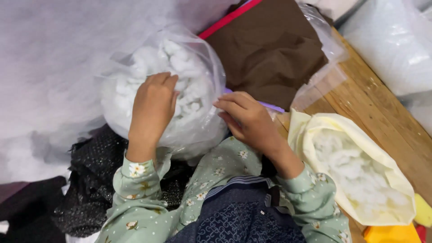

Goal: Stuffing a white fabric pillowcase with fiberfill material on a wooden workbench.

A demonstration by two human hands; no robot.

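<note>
wooden floorboards (382,112) run along the right, with a brown cloth (270,49) in a clear wrapper above and a great drift of white wadding (54,67) to the left. from where i sit, the work centres on the clear plastic bag (198,135) of white fibre filling (184,63), lying in the lap area just ahead of the green floral sleeves (144,180).

my left hand (153,108) lies over the bag's upper side, fingers curled down and pressed against the filling; whether they pinch the plastic or go in through the mouth, i cannot tell. my right hand (247,119) is at the bag's right edge, fingers bent close together, seemingly nipping the plastic rim beside a thin purple strip (270,106).

to do this well, i judge the right should keep the rim taut and steady while the left works in small handfuls, so the light fluff doesn't spill. a cream cover (310,135), part stuffed, lies open near the right forearm.
</note>
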